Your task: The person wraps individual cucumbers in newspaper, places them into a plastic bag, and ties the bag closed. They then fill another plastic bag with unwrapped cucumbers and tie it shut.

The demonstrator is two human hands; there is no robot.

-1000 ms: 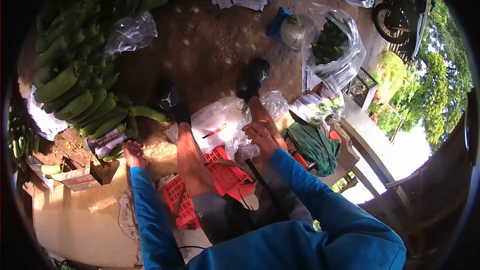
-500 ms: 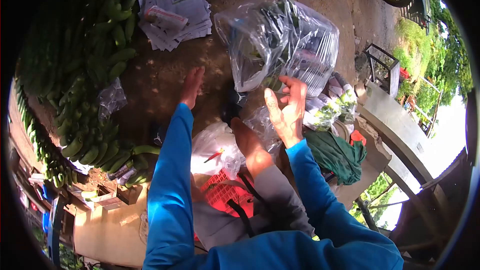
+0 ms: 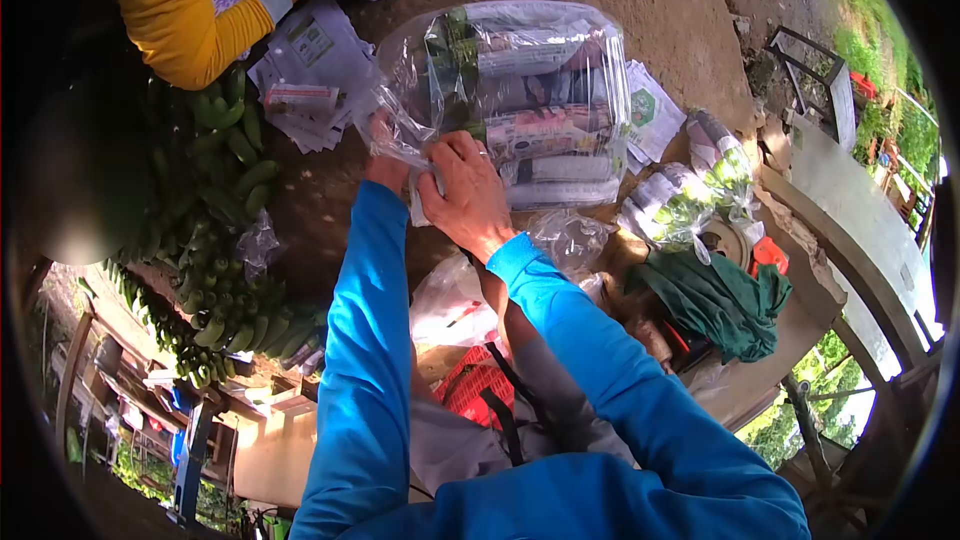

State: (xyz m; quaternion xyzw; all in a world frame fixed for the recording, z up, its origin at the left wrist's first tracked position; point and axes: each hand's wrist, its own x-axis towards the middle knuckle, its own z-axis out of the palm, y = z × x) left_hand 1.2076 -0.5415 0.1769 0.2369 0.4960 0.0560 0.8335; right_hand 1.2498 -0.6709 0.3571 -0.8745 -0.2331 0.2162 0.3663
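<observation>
A large clear plastic bag [image 3: 550, 25] lies on the ground in front of me, full of newspaper-wrapped bundles [image 3: 540, 130] with green leaves showing at their left end. My left hand [image 3: 388, 168] is at the gathered left end of the bag, its fingers partly covered by the crumpled plastic and closed on it. Just to the right, my right hand [image 3: 468, 195] has its fingers curled onto the bag's lower left edge. The two hands are close together.
Green bananas or similar long fruit [image 3: 230, 140] are heaped at left, beside stacked newspaper sheets [image 3: 300, 60]. Another person's yellow sleeve [image 3: 190, 20] reaches in at top left. Smaller wrapped bundles [image 3: 690, 195] and a green cloth [image 3: 720, 300] lie at right.
Both hands, open and apart before, have come together at the bag's left end and closed on the plastic. The bag now lies turned more squarely. Another person has come into view at top left.
</observation>
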